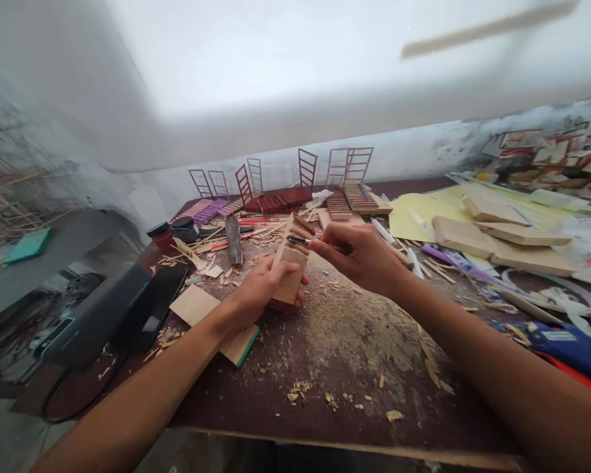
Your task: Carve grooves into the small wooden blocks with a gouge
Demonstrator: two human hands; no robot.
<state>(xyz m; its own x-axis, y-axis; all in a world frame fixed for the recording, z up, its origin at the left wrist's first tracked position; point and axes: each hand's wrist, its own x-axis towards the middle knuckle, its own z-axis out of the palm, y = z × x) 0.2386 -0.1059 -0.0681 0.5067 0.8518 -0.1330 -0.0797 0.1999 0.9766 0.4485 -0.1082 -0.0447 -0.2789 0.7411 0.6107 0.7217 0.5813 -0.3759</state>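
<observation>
My left hand (268, 286) wraps round a light wooden block (288, 282), holding it tilted above the table, thumb across its face. The block's upper part has step-like notches stained brown, and its lower edge is dark too. Between the fingertips of my right hand (357, 253) is a thin paintbrush (300, 241) with a metal band and dark tip. That tip meets the block near the notches. Most of the brush handle is hidden by my fingers. Under my left forearm lies a flat wooden board (194, 305) with a green edge.
Wood shavings (359, 335) and dust cover the dark table (256, 401). Small jars (184, 230), sticks and a grey block (234, 240) stand left of centre. Small ladder-backed frames (308, 167) line the back. Wooden blocks (507, 243) and a blue tool (561, 341) lie right.
</observation>
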